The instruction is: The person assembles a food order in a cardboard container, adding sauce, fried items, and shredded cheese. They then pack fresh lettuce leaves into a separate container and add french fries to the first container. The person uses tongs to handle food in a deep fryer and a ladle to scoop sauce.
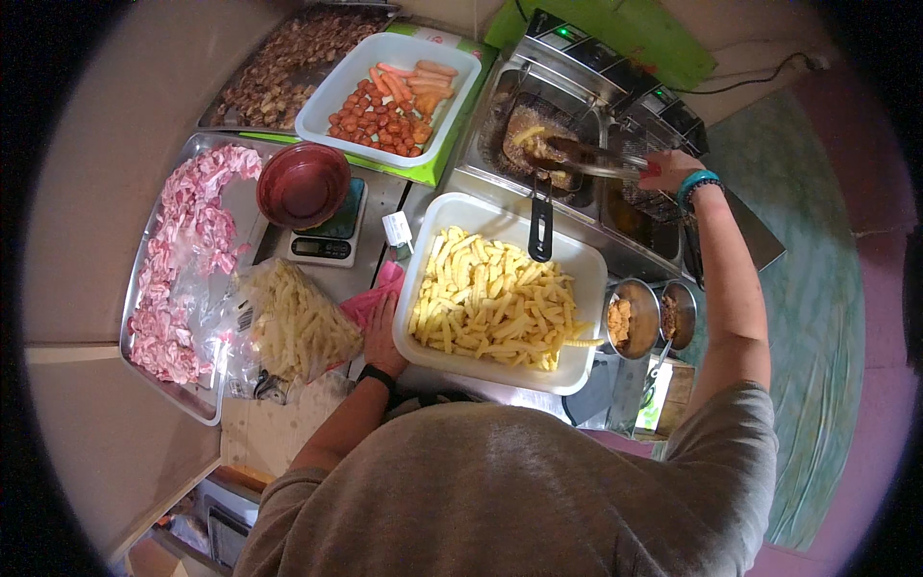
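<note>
My right hand (674, 171) grips a pair of metal tongs (602, 159), whose tips reach into the left bay of a deep fryer (497, 169). A yellow fry (530, 135) and other food show at the tips, over bubbling oil in a wire basket; the tips themselves are hard to make out. The basket's black handle (541, 229) juts over a white tub of crinkle-cut fries (497, 303). My left hand (382, 337) rests flat on the counter against the tub's left side, by a pink cloth (371, 296). It appears to hold nothing.
Left of the tub lies a plastic bag of fries (296, 321), near a kitchen scale (322, 245) bearing a reddish bowl (303, 186). Beyond are a tray of raw meat (270, 216) and a tub of sausages (317, 115). Metal bowls (645, 306) stand right.
</note>
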A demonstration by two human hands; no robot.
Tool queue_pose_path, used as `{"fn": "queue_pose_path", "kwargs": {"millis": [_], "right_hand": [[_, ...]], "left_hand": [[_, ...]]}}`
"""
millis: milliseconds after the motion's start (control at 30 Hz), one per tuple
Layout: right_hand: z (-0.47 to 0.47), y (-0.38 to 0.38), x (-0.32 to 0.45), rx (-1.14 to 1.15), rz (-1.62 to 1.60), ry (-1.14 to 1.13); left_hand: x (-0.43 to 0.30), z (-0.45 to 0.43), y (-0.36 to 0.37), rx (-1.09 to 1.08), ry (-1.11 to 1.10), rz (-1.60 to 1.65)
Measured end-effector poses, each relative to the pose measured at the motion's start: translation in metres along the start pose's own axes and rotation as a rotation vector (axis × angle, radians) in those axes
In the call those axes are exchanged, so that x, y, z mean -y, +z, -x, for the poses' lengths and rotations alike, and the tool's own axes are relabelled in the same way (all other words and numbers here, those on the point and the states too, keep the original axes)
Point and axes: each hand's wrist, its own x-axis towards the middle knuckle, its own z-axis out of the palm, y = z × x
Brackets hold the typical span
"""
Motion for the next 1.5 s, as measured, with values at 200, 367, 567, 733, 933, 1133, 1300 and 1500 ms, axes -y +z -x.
{"fn": "queue_pose_path", "kwargs": {"millis": [200,367,567,733,933,1133,1300,1500], "right_hand": [[-0.025,0.044,0.023,-0.067,0.145,0.038],[-0.028,0.024,0.019,-0.136,0.088,0.089],[-0.056,0.029,0.005,0.032,-0.110,0.210],[-0.092,0.103,0.024,-0.092,-0.187,0.213],[-0.038,0.061,-0.005,-0.063,-0.200,-0.039],[-0.017,0.045,-0.028,-0.110,-0.403,-0.012],[-0.042,0.071,0.037,-0.032,-0.166,0.012],[-0.048,0.065,0.019,-0.198,-0.164,0.052]], "left_hand": [[-0.004,-0.001,-0.002,-0.007,0.010,-0.067],[-0.012,0.002,-0.009,-0.020,-0.018,-0.116],[-0.010,0.001,-0.008,0.030,-0.029,-0.117],[-0.005,0.001,-0.002,-0.038,0.054,-0.197],[-0.020,0.007,-0.015,-0.083,0.033,-0.201],[-0.014,0.006,-0.010,-0.060,0.033,-0.103],[-0.015,0.003,-0.010,0.002,-0.005,-0.096],[-0.011,0.003,-0.009,0.028,-0.075,-0.051]]}}
